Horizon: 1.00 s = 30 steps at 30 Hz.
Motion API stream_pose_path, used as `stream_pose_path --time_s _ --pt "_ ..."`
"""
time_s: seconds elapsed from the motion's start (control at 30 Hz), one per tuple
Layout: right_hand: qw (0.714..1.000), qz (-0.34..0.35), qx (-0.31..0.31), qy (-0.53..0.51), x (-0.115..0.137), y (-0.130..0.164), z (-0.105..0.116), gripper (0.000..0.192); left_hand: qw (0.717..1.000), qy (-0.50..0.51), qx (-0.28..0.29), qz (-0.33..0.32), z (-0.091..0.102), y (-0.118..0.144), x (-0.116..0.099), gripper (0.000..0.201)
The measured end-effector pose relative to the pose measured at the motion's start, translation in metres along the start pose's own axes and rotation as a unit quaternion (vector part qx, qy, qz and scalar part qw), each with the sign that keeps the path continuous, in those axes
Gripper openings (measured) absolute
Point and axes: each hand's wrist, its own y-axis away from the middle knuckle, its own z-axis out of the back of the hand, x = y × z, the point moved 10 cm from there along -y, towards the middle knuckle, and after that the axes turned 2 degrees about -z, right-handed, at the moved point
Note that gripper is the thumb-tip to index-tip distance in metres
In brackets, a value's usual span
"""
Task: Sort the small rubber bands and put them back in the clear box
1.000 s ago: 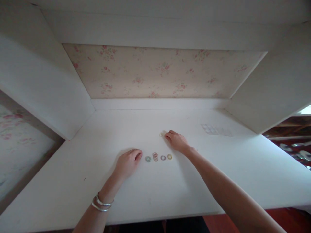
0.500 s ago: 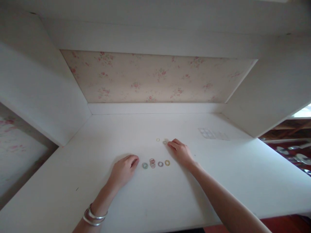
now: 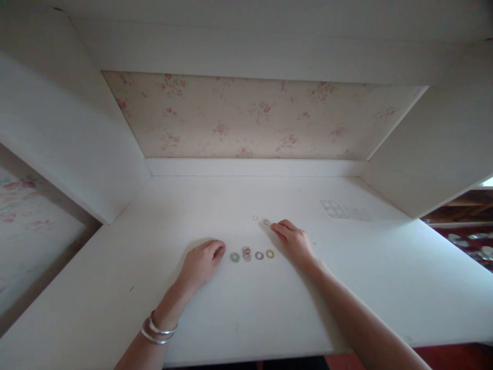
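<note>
On a flat white table (image 3: pixel 231 321), a bare left hand (image 3: pixel 200 262) at nine o'clock and right hand (image 3: pixel 296 244) at two, fingers closed, any grip hidden, flank clustered round green rings (image 3: pixel 232 257), pink rings (image 3: pixel 247 255), grey rings (image 3: pixel 256 255) and yellow rings (image 3: pixel 267 254), seemingly spaced by colour; a lone yellow ring (image 3: pixel 255 220) and lone grey ring (image 3: pixel 266 224) lie towards twelve and one.

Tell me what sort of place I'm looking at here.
Likely a room in a home: a white tabletop with white side panels to left and right, perhaps a built-in desk, and floral wallpaper behind it.
</note>
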Motion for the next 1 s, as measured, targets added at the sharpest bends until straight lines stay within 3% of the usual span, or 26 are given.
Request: stream_pose_path --time_s 0.1,0.3,0.8,1.0 --pt "0.999 -0.006 0.002 -0.053 0.007 0.023 0.01 0.026 1.0 -0.01 -0.001 -0.001 0.0 0.0 0.0 0.02" --pt "0.993 0.003 0.096 -0.064 0.023 0.055 0.012 0.032 1.0 -0.023 0.002 -0.008 -0.001 0.0 -0.001 0.021" --pt "0.993 0.029 0.117 -0.009 0.026 0.053 -0.001 0.029 1.0 -0.018 -0.017 -0.001 0.002 0.001 -0.001 0.023" --pt "0.993 0.015 0.096 -0.066 0.024 0.052 0.007 0.03 0.994 0.1 -0.012 0.046 -0.001 -0.006 0.021 0.031"
